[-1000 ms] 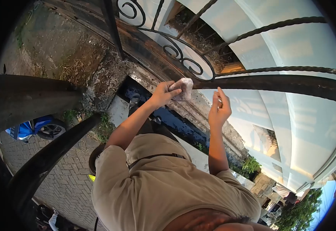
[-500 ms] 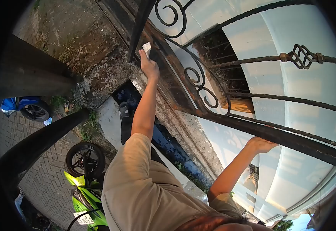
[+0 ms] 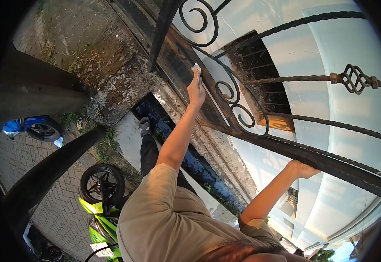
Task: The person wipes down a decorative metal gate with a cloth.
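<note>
My left hand [image 3: 195, 92] is stretched out over the gate's dark lower metal panel [image 3: 179, 65]. Pinched in its fingers is a small whitish-grey piece [image 3: 196, 67], perhaps folded paper or cloth, close to the panel. Lower right, my right hand [image 3: 306, 170] is wrapped round the thick black gate rail [image 3: 330, 163]; the rail partly hides its fingers. Black scrolls [image 3: 245, 115] and twisted bars [image 3: 321, 78] join the frame beyond the panel.
Beneath my arm runs a water-filled drain [image 3: 190, 159] beside a concrete edge. A dark post [image 3: 37, 87], a green motorcycle [image 3: 101, 227] and a blue motorcycle [image 3: 31, 126] are at the left. A pale wall [image 3: 304, 52] stands behind the bars.
My left hand, still holding the whitish piece, has moved rightward across the panel towards the scrolls. My right hand remains at the rail. The whole view has shifted slightly.
</note>
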A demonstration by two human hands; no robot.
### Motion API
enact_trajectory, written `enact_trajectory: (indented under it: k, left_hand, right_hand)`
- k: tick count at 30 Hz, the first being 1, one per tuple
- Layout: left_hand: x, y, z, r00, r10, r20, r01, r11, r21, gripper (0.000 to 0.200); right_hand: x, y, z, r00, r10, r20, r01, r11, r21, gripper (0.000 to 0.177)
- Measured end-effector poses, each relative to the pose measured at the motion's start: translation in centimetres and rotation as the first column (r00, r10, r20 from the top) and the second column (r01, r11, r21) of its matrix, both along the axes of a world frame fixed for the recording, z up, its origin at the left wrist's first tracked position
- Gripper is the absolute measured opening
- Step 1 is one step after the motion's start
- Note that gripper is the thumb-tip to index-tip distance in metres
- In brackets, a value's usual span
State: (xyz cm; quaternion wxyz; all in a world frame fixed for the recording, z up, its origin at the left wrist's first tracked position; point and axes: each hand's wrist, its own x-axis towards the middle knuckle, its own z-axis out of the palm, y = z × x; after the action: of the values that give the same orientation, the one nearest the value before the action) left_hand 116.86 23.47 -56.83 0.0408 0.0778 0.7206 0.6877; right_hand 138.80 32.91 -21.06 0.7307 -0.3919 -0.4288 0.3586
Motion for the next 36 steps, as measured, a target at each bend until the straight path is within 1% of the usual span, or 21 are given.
enact_trajectory:
  k: [1, 2, 4, 6, 8, 10, 11, 12, 13, 16, 18, 20, 21, 22, 23, 26, 27, 28, 30, 34, 36]
  left_hand:
    - [-0.1, -0.6, 2.8, 0.978, -0.065, 0.200, 0.074, 0.997, -0.038, 0.063]
    - [1.7, -0.2, 2.1, 0.975, -0.065, 0.212, 0.076, 0.996, -0.043, 0.063]
    - [5.9, 1.4, -0.3, 0.994, 0.037, -0.101, -0.037, 0.999, -0.002, 0.064]
    - [10.8, 1.1, -1.0, 0.985, -0.154, -0.075, 0.155, 0.988, 0.012, 0.065]
    - [11.1, 2.0, -1.6, 0.991, -0.035, -0.127, 0.042, 0.998, 0.051, 0.056]
    - [6.3, -0.2, 4.2, 0.931, -0.097, 0.353, 0.085, 0.995, 0.050, 0.045]
    - [4.7, 0.5, 4.3, 0.959, -0.005, 0.283, -0.040, 0.987, 0.153, 0.040]
    - [5.6, 0.9, 3.8, 0.958, -0.017, 0.286, -0.025, 0.990, 0.140, 0.040]
    - [7.2, 1.8, 3.2, 0.984, 0.096, 0.148, -0.113, 0.988, 0.107, 0.041]
    - [14.6, 3.3, 1.7, 1.000, -0.001, 0.005, 0.001, 0.997, 0.072, 0.047]
    - [16.6, 2.6, 2.5, 0.998, -0.052, 0.019, 0.050, 0.996, 0.068, 0.049]
    - [16.1, 1.9, 4.1, 0.897, -0.185, 0.400, 0.181, 0.982, 0.049, 0.030]
    - [15.3, 2.7, 1.6, 0.962, -0.065, 0.266, 0.029, 0.990, 0.136, 0.027]
    - [13.0, 2.5, 2.7, 0.953, 0.015, 0.304, -0.127, 0.928, 0.351, 0.027]
    - [10.7, 2.2, 3.1, 0.924, 0.021, 0.382, -0.193, 0.888, 0.418, 0.027]
    - [11.6, 3.6, 2.2, 0.905, -0.010, 0.426, -0.171, 0.908, 0.383, 0.026]
    - [14.2, 2.9, 2.2, 0.815, -0.151, 0.559, -0.116, 0.904, 0.413, 0.026]
    - [17.9, 3.6, -0.2, 0.818, -0.209, 0.535, -0.010, 0.926, 0.378, 0.027]
    - [20.6, 3.9, -1.0, 0.597, -0.416, 0.686, -0.242, 0.722, 0.648, 0.032]
    - [9.8, 2.0, -0.6, 0.572, -0.502, 0.649, -0.487, 0.429, 0.761, 0.045]
    - [3.7, 1.1, 0.2, 0.664, -0.516, 0.541, -0.344, 0.431, 0.834, 0.058]
  right_hand:
    - [0.3, 0.3, -0.1, 1.000, -0.006, 0.011, 0.006, 1.000, 0.002, 0.048]
    - [0.7, 0.6, -0.3, 1.000, -0.005, 0.001, 0.005, 1.000, 0.013, 0.047]
    - [0.4, 0.7, -0.8, 1.000, 0.004, -0.030, -0.003, 1.000, 0.016, 0.047]
    - [-0.4, 0.3, -0.5, 0.991, -0.097, -0.095, 0.095, 0.995, -0.019, 0.045]
    - [-0.5, 0.0, -0.4, 0.996, -0.044, -0.081, 0.044, 0.999, 0.003, 0.045]
    - [0.2, 0.0, -0.3, 0.998, -0.016, -0.053, 0.017, 1.000, 0.022, 0.045]
    - [0.4, 0.1, -0.6, 0.999, 0.008, -0.036, -0.006, 0.999, 0.035, 0.045]
    - [0.6, 0.1, -1.0, 0.999, 0.032, -0.017, -0.031, 0.999, 0.042, 0.045]
    - [1.0, 0.5, -1.3, 1.000, -0.007, -0.023, 0.008, 0.999, 0.034, 0.046]
    - [-0.3, -0.3, -0.9, 0.996, -0.021, -0.087, 0.021, 1.000, 0.002, 0.047]
    - [0.4, 0.0, -1.2, 0.996, 0.003, -0.088, 0.000, 0.999, 0.034, 0.045]
    - [1.9, 0.3, -1.1, 0.985, 0.174, -0.006, -0.174, 0.984, 0.029, 0.044]
    - [1.9, -0.2, -0.7, 0.977, 0.214, 0.019, -0.215, 0.976, 0.032, 0.044]
    - [2.4, -0.1, -0.7, 0.962, 0.262, 0.073, -0.266, 0.963, 0.050, 0.045]
    - [2.3, -0.3, -0.7, 0.962, 0.262, 0.075, -0.266, 0.962, 0.057, 0.045]
    - [1.9, -0.7, -0.6, 0.966, 0.249, 0.064, -0.252, 0.966, 0.050, 0.043]
    - [1.7, -0.8, -0.7, 0.971, 0.235, 0.049, -0.237, 0.970, 0.047, 0.041]
    - [1.6, -0.9, -0.8, 0.969, 0.243, 0.048, -0.245, 0.968, 0.045, 0.041]
    - [1.5, -0.7, -0.8, 0.970, 0.241, -0.011, -0.240, 0.969, 0.054, 0.040]
    - [2.7, -0.7, -0.9, 0.956, 0.280, 0.089, -0.286, 0.956, 0.066, 0.042]
    - [4.4, 0.5, -1.7, 0.908, 0.398, 0.130, -0.405, 0.913, 0.038, 0.043]
